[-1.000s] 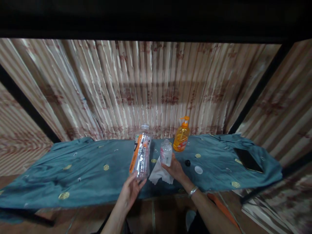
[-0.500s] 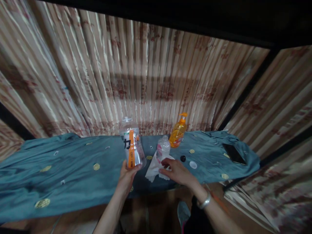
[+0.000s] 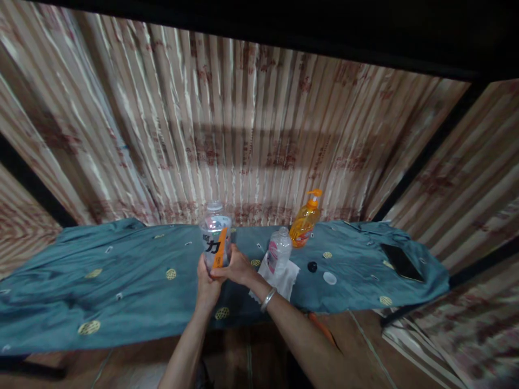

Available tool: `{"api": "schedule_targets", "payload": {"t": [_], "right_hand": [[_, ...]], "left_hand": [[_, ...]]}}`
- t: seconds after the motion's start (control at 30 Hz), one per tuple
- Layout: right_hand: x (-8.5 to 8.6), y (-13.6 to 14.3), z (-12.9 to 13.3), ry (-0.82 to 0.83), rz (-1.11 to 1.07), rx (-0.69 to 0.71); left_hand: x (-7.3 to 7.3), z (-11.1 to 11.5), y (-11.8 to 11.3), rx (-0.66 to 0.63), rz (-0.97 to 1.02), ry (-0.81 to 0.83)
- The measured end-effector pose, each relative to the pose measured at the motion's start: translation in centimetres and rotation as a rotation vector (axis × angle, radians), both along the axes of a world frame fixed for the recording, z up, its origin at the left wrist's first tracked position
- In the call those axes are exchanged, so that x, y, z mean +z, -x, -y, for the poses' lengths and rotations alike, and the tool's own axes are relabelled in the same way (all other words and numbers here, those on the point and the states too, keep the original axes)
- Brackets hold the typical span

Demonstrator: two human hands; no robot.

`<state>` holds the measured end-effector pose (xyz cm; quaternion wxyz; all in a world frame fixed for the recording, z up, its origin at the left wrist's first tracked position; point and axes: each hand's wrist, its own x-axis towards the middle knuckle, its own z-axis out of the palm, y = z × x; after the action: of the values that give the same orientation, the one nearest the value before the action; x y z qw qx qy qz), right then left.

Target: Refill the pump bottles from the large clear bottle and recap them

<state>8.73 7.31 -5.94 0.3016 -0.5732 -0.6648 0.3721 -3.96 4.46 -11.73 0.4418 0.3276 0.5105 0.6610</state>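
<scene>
Both my hands are closed around the lower part of a large clear plastic bottle [image 3: 216,237], upright and capless, with an orange-and-white label. My left hand [image 3: 208,286] grips it from below and the left. From the right side, my right hand [image 3: 237,267], with a silver bangle at its wrist, wraps the base. To the right a smaller clear bottle [image 3: 279,251] with a pink label stands on a white tissue [image 3: 287,278]. Behind that one is an orange pump bottle [image 3: 305,222]. A black cap [image 3: 312,267] and a white cap [image 3: 330,278] lie on the cloth.
A teal patterned cloth [image 3: 138,270] covers the long narrow surface. A dark phone [image 3: 401,262] lies near its right end. Pleated curtains [image 3: 251,119] hang behind and at the sides, with dark frame bars [image 3: 433,151] beside them.
My right hand has moved left from the tissue and smaller bottle to the large bottle, and now holds it with my left hand. The large bottle has turned slightly. The view has shifted a little.
</scene>
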Motion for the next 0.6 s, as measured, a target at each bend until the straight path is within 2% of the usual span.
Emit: {"api": "schedule_targets", "payload": {"t": [0.1, 0.27, 0.43, 0.6], "right_hand": [[-1.2, 1.6, -0.6, -0.058, -0.038, -0.002], [-3.5, 3.6, -0.9, -0.062, -0.085, -0.046], [-4.3, 3.7, -0.6, 0.004, -0.088, -0.026], [-5.5, 3.0, 0.1, -0.031, -0.046, -0.047]], "left_hand": [[-0.3, -0.1, 1.0, 0.075, -0.053, 0.034], [-0.9, 0.0, 1.2, 0.110, -0.119, 0.072], [-1.5, 0.1, 1.1, 0.113, -0.146, 0.118], [-2.4, 0.6, 1.4, 0.130, -0.173, 0.117]]}}
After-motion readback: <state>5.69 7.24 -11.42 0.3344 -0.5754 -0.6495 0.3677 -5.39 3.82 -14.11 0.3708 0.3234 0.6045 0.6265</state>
